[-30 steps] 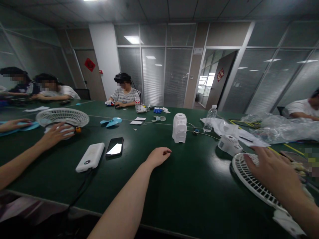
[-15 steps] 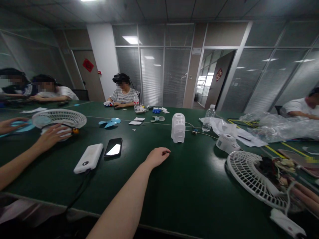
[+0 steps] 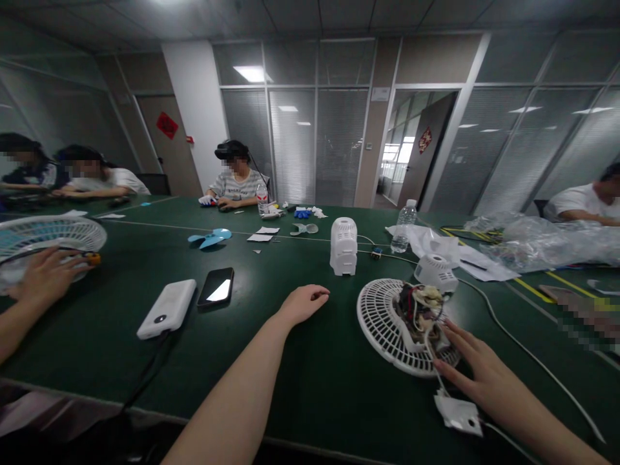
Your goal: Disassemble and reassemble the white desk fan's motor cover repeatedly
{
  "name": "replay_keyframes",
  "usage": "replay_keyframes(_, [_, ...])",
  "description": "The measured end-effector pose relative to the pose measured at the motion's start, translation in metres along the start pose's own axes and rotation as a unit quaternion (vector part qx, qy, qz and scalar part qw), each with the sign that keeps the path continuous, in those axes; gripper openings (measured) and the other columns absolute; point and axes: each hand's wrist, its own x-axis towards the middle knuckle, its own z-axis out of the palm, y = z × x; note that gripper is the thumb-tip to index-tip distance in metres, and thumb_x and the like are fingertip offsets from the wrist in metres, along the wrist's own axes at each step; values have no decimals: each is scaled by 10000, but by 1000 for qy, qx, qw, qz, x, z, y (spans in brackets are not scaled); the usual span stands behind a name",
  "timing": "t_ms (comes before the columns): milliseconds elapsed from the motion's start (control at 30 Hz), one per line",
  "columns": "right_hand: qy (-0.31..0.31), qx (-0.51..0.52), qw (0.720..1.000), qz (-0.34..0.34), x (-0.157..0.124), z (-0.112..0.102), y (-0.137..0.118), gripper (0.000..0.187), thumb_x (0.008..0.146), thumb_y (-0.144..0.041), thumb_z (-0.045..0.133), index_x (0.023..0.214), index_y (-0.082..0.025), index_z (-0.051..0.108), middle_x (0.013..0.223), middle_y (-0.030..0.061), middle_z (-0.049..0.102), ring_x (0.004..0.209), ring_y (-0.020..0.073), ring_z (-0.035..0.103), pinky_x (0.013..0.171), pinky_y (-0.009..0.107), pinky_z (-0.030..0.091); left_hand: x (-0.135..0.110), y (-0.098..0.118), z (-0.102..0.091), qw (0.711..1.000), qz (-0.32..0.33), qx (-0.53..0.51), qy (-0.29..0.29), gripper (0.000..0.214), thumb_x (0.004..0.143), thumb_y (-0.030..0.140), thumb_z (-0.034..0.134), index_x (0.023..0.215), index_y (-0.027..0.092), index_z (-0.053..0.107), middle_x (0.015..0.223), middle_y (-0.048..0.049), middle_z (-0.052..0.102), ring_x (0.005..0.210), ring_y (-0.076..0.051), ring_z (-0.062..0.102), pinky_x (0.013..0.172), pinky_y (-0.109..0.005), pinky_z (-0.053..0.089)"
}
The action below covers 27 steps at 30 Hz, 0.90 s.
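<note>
My left hand (image 3: 304, 303) rests on the green table, its fingers loosely curled with nothing in them. To its right, my right hand (image 3: 467, 358) grips the near right side of a white fan grille (image 3: 380, 323), thumb and fingers around its edge and the parts on it. The grille lies flat, with an exposed motor and wires (image 3: 420, 310) on top. A white cord leads from it to a small white box (image 3: 459, 413) near my right wrist. Beyond my left hand stands a white plastic housing (image 3: 343, 248). Another white housing (image 3: 436, 274) sits just behind the grille.
A power bank (image 3: 167, 309) and a phone (image 3: 216, 287) lie left. Blue fan blades (image 3: 210, 238) and a clear bottle (image 3: 403, 227) are further back. A neighbour's hand (image 3: 46, 274) touches another fan grille (image 3: 92, 236). Plastic wrapping (image 3: 557, 239) covers the far right.
My right hand has brought the fan grille left across the table, with its cord and small box. The neighbour's grille has shifted left. My left hand has stayed in place.
</note>
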Motion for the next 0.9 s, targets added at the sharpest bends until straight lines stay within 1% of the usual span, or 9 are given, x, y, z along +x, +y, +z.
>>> replay_keyframes(133, [-63, 6, 997, -32, 18, 6, -50, 765, 824, -677, 433, 1395, -168, 468, 1475, 142, 421, 1343, 337, 412, 1104, 518, 348, 2, 1, 1, 999, 6, -21, 26, 442, 894, 502, 472, 1261, 277, 574, 1282, -48, 582, 989, -194, 616, 858, -302, 491])
replay_keyframes(300, [-83, 29, 994, -66, 36, 12, -91, 782, 825, -691, 442, 1428, -193, 422, 1497, 124, 393, 1359, 331, 387, 1115, 502, 332, 8, -5, 3, 998, 13, -27, 48, 483, 884, 526, 497, 1296, 276, 535, 1326, -49, 545, 1053, -200, 602, 919, -311, 481])
replay_keyframes(367, [-100, 55, 990, -89, 46, 8, -100, 747, 832, -681, 447, 1418, -219, 436, 1484, 112, 417, 1345, 328, 407, 1102, 506, 345, 12, -9, 4, 996, 6, -22, 81, 477, 884, 489, 517, 1299, 253, 528, 1334, -61, 534, 1149, -218, 557, 999, -328, 434])
replay_keyframes(467, [-122, 112, 981, -99, 70, -2, -104, 564, 897, -601, 397, 1318, -258, 549, 1358, 83, 565, 1227, 299, 538, 1037, 491, 414, 17, -15, 4, 994, -12, -16, 111, 493, 891, 457, 518, 1318, 213, 500, 1355, -89, 505, 1221, -238, 506, 1061, -353, 378])
replay_keyframes(533, [-100, 159, 979, -82, 95, -6, -101, 450, 923, -528, 391, 1198, -262, 630, 1203, 71, 667, 1093, 282, 622, 971, 476, 461, 18, -18, 5, 993, -18, -15, 117, 503, 888, 479, 515, 1314, 211, 502, 1349, -91, 505, 1219, -244, 508, 1062, -355, 376])
replay_keyframes(600, [-37, 214, 974, -62, 127, -4, -97, 353, 894, -461, 476, 1115, -255, 660, 1083, 67, 705, 1011, 282, 649, 938, 478, 475, 19, -19, 5, 993, -20, -14, 118, 508, 886, 509, 505, 1304, 220, 513, 1335, -86, 511, 1197, -244, 525, 1051, -353, 387])
replay_keyframes(667, [34, 260, 964, -37, 163, 6, -95, 343, 840, -385, 561, 1140, -237, 637, 1075, 80, 696, 1028, 290, 635, 963, 495, 455, 20, -19, 6, 993, -21, -14, 118, 502, 887, 524, 496, 1298, 237, 520, 1325, -77, 515, 1173, -242, 542, 1041, -350, 397])
replay_keyframes(767, [67, 299, 952, -20, 214, 26, -96, 521, 823, -344, 572, 1317, -195, 496, 1253, 134, 605, 1133, 289, 588, 1003, 487, 432, 20, -18, 7, 992, -27, -15, 126, 489, 885, 523, 497, 1301, 266, 519, 1322, -71, 508, 1155, -241, 553, 1025, -348, 407])
replay_keyframes(900, [71, 367, 927, -15, 262, 48, -107, 822, 796, -439, 611, 1480, -200, 223, 1481, 179, 377, 1290, 315, 470, 1025, 493, 417, 22, -16, 10, 986, -46, -33, 157, 473, 870, 507, 531, 1294, 297, 527, 1303, -68, 497, 1139, -244, 564, 1008, -357, 421])
